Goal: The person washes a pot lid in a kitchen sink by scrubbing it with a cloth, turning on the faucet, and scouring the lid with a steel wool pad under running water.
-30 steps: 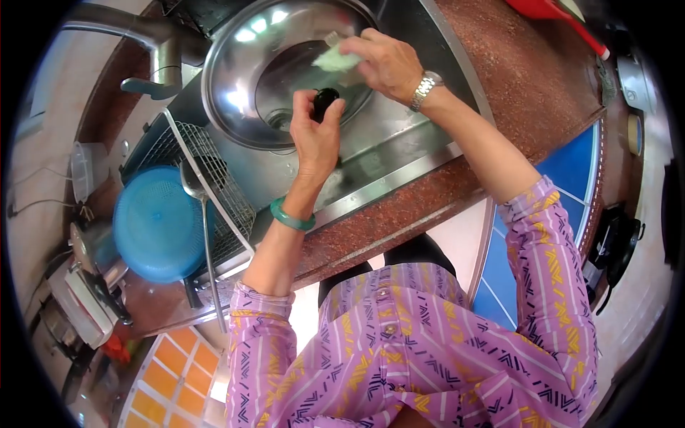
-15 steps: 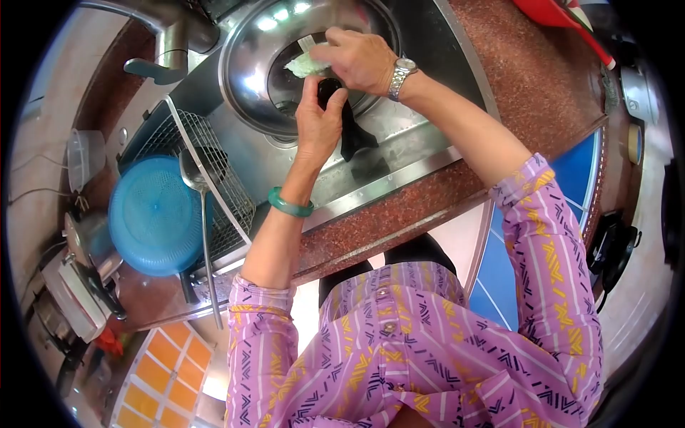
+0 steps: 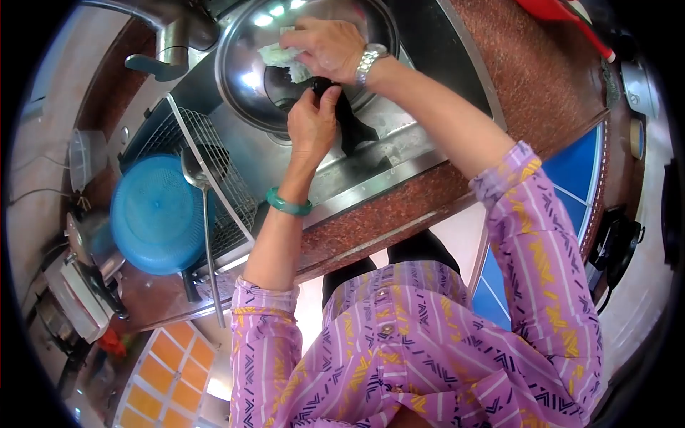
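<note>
A wide, shiny metal pan (image 3: 239, 60) sits in the steel sink. My left hand (image 3: 312, 127) is closed around the tip of its black handle (image 3: 351, 127), with the thumb pressed to the side. Above the pan, my right hand (image 3: 332, 48) grips a crumpled pale green cloth (image 3: 278, 57). The cloth hangs loosely from the fingers over the pan's inside. My right fingers hide part of it, and whether it touches the metal I cannot tell.
Left of the sink lie a wire rack (image 3: 196, 132), a blue plastic basket (image 3: 157, 214) and a long-handled ladle (image 3: 207, 235). A faucet (image 3: 171, 53) stands at upper left. Something red (image 3: 564, 18) lies on the brown counter (image 3: 514, 78) to the right.
My right hand has moved left with the cloth, which now hangs more spread out. My left hand has shifted slightly left and down, still on the handle.
</note>
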Demonstrator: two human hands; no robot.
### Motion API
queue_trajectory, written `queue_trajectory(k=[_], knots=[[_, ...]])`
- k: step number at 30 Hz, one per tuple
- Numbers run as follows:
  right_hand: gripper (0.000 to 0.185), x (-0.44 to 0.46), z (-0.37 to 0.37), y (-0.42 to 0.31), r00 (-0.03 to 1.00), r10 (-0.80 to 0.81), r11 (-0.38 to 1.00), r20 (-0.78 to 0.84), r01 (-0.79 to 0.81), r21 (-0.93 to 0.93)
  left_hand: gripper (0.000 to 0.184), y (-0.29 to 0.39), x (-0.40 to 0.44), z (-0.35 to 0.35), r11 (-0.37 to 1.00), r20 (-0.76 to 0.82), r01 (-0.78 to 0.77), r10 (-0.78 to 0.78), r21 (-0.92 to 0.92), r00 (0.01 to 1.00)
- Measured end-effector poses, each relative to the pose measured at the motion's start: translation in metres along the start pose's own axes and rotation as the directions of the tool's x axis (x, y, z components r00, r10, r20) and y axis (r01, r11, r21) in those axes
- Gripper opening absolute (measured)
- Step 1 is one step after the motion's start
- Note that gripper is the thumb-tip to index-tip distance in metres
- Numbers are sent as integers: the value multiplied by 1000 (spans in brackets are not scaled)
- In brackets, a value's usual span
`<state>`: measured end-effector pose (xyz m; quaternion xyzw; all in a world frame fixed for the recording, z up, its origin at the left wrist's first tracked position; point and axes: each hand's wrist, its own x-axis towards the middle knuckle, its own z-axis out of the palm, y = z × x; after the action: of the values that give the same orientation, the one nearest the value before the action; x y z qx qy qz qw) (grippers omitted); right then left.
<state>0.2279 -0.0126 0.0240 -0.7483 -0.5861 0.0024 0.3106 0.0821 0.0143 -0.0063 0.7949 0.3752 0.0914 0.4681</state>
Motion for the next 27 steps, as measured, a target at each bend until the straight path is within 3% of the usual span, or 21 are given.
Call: queue_trajectory(k=[2, 4, 7, 12, 14, 18, 20, 21, 22, 24, 27], knots=[[26, -3, -7, 6, 999, -39, 998, 20, 40, -46, 48, 3, -1, -2, 998, -28, -27, 25, -51, 999], [26, -25, -24, 24, 993, 120, 985, 16, -117, -125, 47, 6, -2, -6, 994, 46, 11, -6, -106, 999], [26, -45, -34, 40, 976, 216, 965, -10, -215, -148, 48, 7, 1, -6, 992, 78, 49, -40, -119, 996], [27, -13, -5, 11, 1000, -8, 1000, -8, 8, 3, 49, 7, 5, -5, 997, 111, 69, -63, -47, 992], [29, 7, 2, -11, 998, -50, 999, 38, 50, 21, 48, 6, 7, -5, 997, 113, 75, -76, 6, 991], [29, -9, -12, 19, 998, -62, 997, 18, 61, 52, 46, 9, 3, -7, 999, 80, 28, -24, -45, 996], [27, -24, -27, 35, 977, 211, 977, -39, -211, 15, 44, 14, 2, -8, 997, 110, 72, -73, 17, 991], [25, -25, -30, 32, 964, 263, 965, -48, -263, 9, 44, 15, 3, -8, 997, 111, 73, -75, 14, 991], [25, -19, -31, 31, 964, 260, 966, -52, -260, 1, 44, 16, 2, -7, 998, 111, 67, -67, 8, 992], [25, 2, -19, 24, 941, 231, 973, -246, -230, 35, 43, 12, 3, -4, 996, 97, 85, -82, -24, 992], [16, 38, -12, 5, 959, 170, 979, -226, -190, -69, 44, 4, 2, 3, 998, 82, 62, -59, -31, 995]])
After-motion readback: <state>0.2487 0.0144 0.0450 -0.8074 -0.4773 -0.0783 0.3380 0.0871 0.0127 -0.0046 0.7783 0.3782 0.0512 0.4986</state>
